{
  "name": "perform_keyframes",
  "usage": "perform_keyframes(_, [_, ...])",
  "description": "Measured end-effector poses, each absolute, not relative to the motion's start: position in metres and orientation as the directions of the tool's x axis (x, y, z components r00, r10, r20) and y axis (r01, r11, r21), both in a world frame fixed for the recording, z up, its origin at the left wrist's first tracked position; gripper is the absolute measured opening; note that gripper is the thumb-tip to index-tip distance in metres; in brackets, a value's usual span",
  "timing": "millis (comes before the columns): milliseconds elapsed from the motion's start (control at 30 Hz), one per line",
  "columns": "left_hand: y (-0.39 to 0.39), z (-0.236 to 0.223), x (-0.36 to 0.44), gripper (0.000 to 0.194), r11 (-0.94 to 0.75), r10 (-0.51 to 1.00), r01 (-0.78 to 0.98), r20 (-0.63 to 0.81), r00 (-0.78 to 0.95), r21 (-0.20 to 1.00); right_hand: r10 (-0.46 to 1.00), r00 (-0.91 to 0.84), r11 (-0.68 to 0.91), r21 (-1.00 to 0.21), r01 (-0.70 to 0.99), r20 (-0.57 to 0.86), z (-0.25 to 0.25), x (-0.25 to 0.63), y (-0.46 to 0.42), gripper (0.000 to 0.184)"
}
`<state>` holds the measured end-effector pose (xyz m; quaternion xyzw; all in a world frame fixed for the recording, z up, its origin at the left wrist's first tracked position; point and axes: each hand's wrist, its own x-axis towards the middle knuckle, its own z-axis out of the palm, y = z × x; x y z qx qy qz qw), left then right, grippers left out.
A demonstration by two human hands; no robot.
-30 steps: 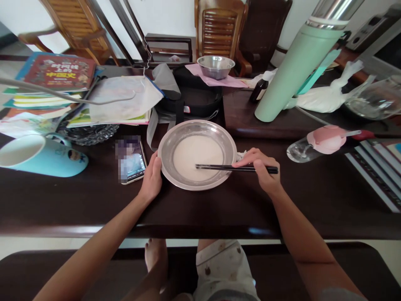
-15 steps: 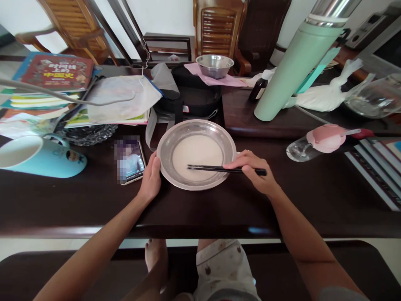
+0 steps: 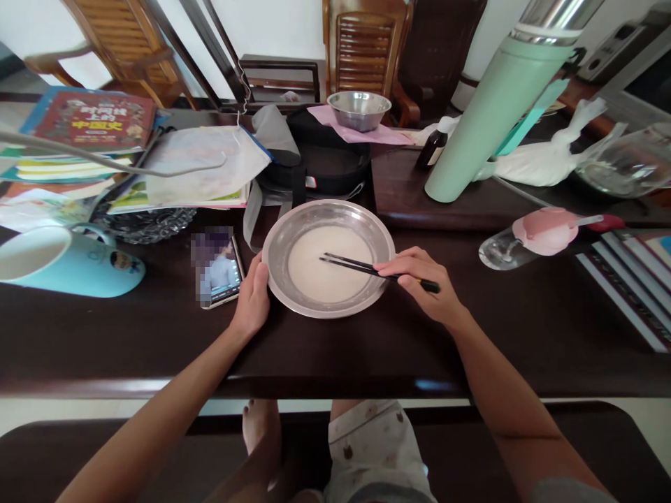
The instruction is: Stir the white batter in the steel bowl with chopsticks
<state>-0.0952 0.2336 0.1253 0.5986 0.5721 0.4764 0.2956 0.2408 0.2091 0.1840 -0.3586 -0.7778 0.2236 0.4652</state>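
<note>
A wide metal bowl (image 3: 283,290) stands on the dark table in front of me, with a pale, milky liquid (image 3: 314,276) in its bottom. My left hand (image 3: 254,297) grips the bowl's left rim, thumb on the near side and the other fingers mostly hidden against its outer wall. In my right hand (image 3: 422,283), at the bowl's right edge, is a pair of black chopsticks (image 3: 359,265). They reach over the rim, their tips slightly apart at the middle of the liquid. Whether the tips dip below the surface is hard to tell.
Left of the bowl lies a phone (image 3: 220,269), with a light-blue mug (image 3: 89,262) farther left. A tall green thermos (image 3: 498,119) stands behind on the right, near a pink-lidded cup (image 3: 539,234) and stacked books (image 3: 634,279). A black bag (image 3: 330,161) lies behind the bowl.
The chopsticks have swung so their tips sit farther back in the bowl and have parted slightly. My right hand has tilted with them. My left hand and the bowl have stayed put.
</note>
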Motion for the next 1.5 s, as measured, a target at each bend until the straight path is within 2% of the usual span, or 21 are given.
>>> perform_keyframes(133, [0.2346,0.1237,-0.0953,0.078,-0.183,0.963,0.394,0.245,-0.114,0.901,0.772,-0.207,0.634,-0.713,0.300,0.601,0.1845,0.2439,0.2076,0.035])
perform_keyframes(233, [0.2344,0.1235,-0.0956,0.075,-0.185,0.962,0.394,0.249,-0.116,0.900,0.755,-0.309,0.652,-0.708,0.270,0.578,0.1849,0.2420,0.2074,0.035])
perform_keyframes(333, [0.2339,0.1237,-0.0960,0.073,-0.181,0.963,0.399,0.244,-0.112,0.899,0.755,-0.360,0.653,-0.682,0.329,0.548,0.1845,0.2398,0.2083,0.029])
perform_keyframes(500, [0.2335,0.1249,-0.0956,0.072,-0.175,0.966,0.414,0.237,-0.104,0.893,0.777,-0.205,0.628,-0.717,0.302,0.595,0.1842,0.2434,0.2064,0.034])
perform_keyframes(600, [0.2336,0.1250,-0.0957,0.073,-0.176,0.966,0.412,0.238,-0.103,0.894,0.778,-0.266,0.626,-0.734,0.263,0.569,0.1851,0.2424,0.2057,0.037])
perform_keyframes(700, [0.2336,0.1247,-0.0962,0.073,-0.170,0.967,0.411,0.232,-0.105,0.896,0.771,-0.349,0.630,-0.714,0.305,0.532,0.1852,0.2397,0.2072,0.030])
perform_keyframes(800, [0.2332,0.1249,-0.0959,0.074,-0.165,0.969,0.398,0.224,-0.106,0.902,0.781,-0.276,0.624,-0.694,0.360,0.560,0.1851,0.2410,0.2078,0.028])
perform_keyframes(900, [0.2329,0.1254,-0.0953,0.074,-0.170,0.968,0.391,0.228,-0.108,0.904,0.789,-0.179,0.612,-0.724,0.320,0.588,0.1860,0.2442,0.2059,0.035])
perform_keyframes(1033, [0.2333,0.1251,-0.0956,0.073,-0.169,0.967,0.403,0.231,-0.109,0.899,0.782,-0.306,0.618,-0.741,0.264,0.543,0.1871,0.2418,0.2059,0.034])
perform_keyframes(1100, [0.2335,0.1245,-0.0958,0.074,-0.166,0.968,0.410,0.228,-0.107,0.897,0.768,-0.361,0.632,-0.714,0.300,0.529,0.1868,0.2400,0.2076,0.031])
perform_keyframes(1167, [0.2335,0.1242,-0.0959,0.072,-0.163,0.968,0.411,0.225,-0.108,0.897,0.770,-0.337,0.636,-0.690,0.344,0.542,0.1860,0.2404,0.2086,0.030])
perform_keyframes(1233, [0.2333,0.1243,-0.0956,0.069,-0.162,0.969,0.409,0.224,-0.108,0.898,0.775,-0.248,0.632,-0.690,0.354,0.582,0.1852,0.2427,0.2082,0.035])
perform_keyframes(1333, [0.2332,0.1250,-0.0956,0.069,-0.168,0.968,0.415,0.229,-0.102,0.894,0.759,-0.164,0.648,-0.705,0.288,0.630,0.1845,0.2451,0.2062,0.053])
perform_keyframes(1400, [0.2333,0.1251,-0.0960,0.071,-0.171,0.968,0.418,0.232,-0.099,0.892,0.760,-0.213,0.650,-0.707,0.279,0.614,0.1845,0.2441,0.2060,0.052])
perform_keyframes(1500, [0.2336,0.1244,-0.0968,0.067,-0.173,0.967,0.407,0.233,-0.103,0.897,0.768,-0.325,0.640,-0.683,0.352,0.552,0.1838,0.2417,0.2079,0.039])
